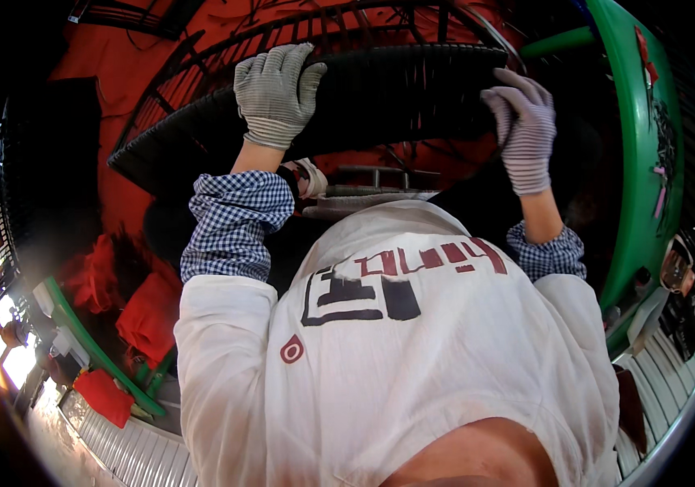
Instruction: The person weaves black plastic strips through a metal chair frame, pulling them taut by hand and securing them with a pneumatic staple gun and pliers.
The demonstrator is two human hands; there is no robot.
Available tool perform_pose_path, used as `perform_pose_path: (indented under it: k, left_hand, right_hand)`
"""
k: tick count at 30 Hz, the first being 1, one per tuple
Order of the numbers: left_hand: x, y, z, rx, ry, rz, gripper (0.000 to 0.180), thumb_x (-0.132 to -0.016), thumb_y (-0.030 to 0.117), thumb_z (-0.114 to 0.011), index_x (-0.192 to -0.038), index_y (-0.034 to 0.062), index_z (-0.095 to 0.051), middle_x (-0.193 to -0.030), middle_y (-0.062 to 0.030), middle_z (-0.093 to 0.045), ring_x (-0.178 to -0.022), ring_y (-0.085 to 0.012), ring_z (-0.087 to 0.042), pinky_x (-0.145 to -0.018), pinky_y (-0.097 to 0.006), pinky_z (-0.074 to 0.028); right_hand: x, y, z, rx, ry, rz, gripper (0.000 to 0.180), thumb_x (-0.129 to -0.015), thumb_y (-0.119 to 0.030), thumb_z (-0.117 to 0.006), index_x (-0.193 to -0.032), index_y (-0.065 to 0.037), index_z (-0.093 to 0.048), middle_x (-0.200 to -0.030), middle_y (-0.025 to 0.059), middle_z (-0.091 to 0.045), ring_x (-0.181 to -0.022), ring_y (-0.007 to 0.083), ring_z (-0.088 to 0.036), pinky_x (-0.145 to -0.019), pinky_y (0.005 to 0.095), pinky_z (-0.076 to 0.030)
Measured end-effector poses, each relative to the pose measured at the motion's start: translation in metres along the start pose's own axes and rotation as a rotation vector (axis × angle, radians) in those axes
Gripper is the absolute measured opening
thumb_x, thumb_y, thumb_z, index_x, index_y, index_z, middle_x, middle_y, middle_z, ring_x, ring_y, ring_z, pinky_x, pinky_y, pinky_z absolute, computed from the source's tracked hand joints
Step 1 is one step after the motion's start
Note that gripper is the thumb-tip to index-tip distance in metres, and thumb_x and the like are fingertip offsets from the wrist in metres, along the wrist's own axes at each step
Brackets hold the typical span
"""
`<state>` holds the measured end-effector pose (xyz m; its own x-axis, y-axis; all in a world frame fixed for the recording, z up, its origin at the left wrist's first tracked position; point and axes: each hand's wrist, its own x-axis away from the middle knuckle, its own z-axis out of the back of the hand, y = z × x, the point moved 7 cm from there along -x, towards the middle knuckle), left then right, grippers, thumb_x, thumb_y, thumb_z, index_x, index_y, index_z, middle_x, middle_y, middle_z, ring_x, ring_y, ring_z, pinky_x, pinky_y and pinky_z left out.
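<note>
In front of me stands a curved frame of thin black bars with a dark woven panel [396, 89]. My left hand [274, 93], in a grey striped knit glove, rests over the panel's upper edge. Its fingers are stretched out and the thumb stands apart. My right hand [524, 122], in a matching glove, is by the panel's right end with its fingers curled in. Whatever lies between those fingertips is too small or dark to make out. A thin pale strip [500, 34] runs down toward that hand from the upper edge.
Red cloth [112, 114] with loose dark strands lies beyond the frame. To my right is a green plastic edge [623, 146] with a pink-handled tool [660, 191] and dark bits. At the lower left are a green frame [100, 345] and red cloths [152, 316].
</note>
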<state>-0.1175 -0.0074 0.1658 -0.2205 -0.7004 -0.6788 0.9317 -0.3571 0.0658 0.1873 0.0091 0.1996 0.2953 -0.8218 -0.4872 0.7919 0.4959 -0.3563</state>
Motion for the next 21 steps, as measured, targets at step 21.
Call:
perform_pose_path:
  k: [21]
  left_hand:
    - [0.016, 0.0, -0.014, -0.001, -0.079, 0.09, 0.027, -0.085, 0.033, -0.072, -0.106, 0.0152, -0.071, -0.096, -0.0012, -0.072, -0.086, -0.0198, -0.067, -0.084, -0.035, -0.046]
  right_hand:
    - [-0.09, -0.046, -0.087, -0.866, -0.42, -0.05, 0.012, -0.087, 0.012, -0.058, -0.089, 0.004, -0.068, -0.084, 0.0103, -0.066, -0.079, 0.0175, -0.067, -0.071, 0.0267, -0.053]
